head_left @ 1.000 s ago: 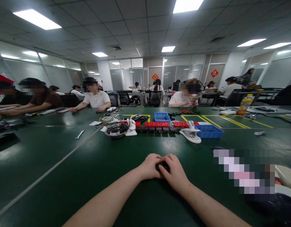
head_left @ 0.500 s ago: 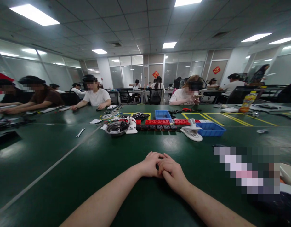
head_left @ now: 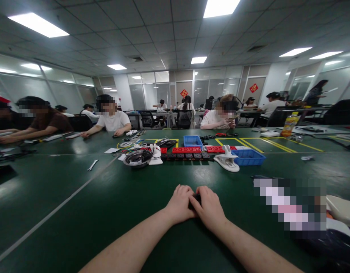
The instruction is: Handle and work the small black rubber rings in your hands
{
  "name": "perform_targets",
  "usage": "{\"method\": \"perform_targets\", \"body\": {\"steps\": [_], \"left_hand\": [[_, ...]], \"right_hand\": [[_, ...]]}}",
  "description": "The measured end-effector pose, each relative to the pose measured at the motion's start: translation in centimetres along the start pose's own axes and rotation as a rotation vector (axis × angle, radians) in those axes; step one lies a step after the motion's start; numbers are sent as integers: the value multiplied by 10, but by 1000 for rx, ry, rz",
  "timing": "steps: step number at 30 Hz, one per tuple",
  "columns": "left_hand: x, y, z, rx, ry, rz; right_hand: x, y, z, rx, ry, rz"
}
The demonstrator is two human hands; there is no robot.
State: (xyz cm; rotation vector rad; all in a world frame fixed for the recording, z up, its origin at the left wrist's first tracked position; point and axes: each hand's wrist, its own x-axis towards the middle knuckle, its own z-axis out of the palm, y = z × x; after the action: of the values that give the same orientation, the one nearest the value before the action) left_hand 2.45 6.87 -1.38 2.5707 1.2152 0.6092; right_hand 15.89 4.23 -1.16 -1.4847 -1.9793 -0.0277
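Note:
Both hands are together on the green table (head_left: pixel 112 212) in front of me. A small black object (head_left: pixel 197 197) shows in the gap between them; most of it is covered, so its kind cannot be made out. My right hand (head_left: pixel 209 206) is closed over it, thumb lying along its near side. My left hand (head_left: pixel 179 204) has its fingers curled against the same object from the left, their tips partly hidden behind the right hand.
Beyond the hands lie red and black socket strips (head_left: pixel 189 155), a white clip base (head_left: pixel 227 161), a blue bin (head_left: pixel 249 157) and a metal bowl (head_left: pixel 135 161) of cables. A wrench (head_left: pixel 92 165) rests at left. Co-workers sit across the table, one in a white shirt (head_left: pixel 114 121).
My right hand has shifted from lying across the left fingers to sitting beside them, and the black object now shows between the hands. The camera view has turned slightly.

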Motion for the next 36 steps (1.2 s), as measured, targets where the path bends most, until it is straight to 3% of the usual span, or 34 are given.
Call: {"method": "perform_targets", "body": {"steps": [10, 18, 22, 31, 36], "left_hand": [[3, -4, -1, -58, -7, 35], [7, -15, -14, -158, -160, 109], [6, -18, -11, -131, -178, 158], [6, -17, -9, -94, -167, 154], [1, -4, -7, -51, -148, 62]], "right_hand": [[1, 1, 1, 4, -13, -20], [-1, -3, -14, 377, -114, -234], [-2, -6, -10, 493, -94, -324], [-4, -8, -13, 444, -58, -320], [-5, -8, -14, 172, -67, -107]]}}
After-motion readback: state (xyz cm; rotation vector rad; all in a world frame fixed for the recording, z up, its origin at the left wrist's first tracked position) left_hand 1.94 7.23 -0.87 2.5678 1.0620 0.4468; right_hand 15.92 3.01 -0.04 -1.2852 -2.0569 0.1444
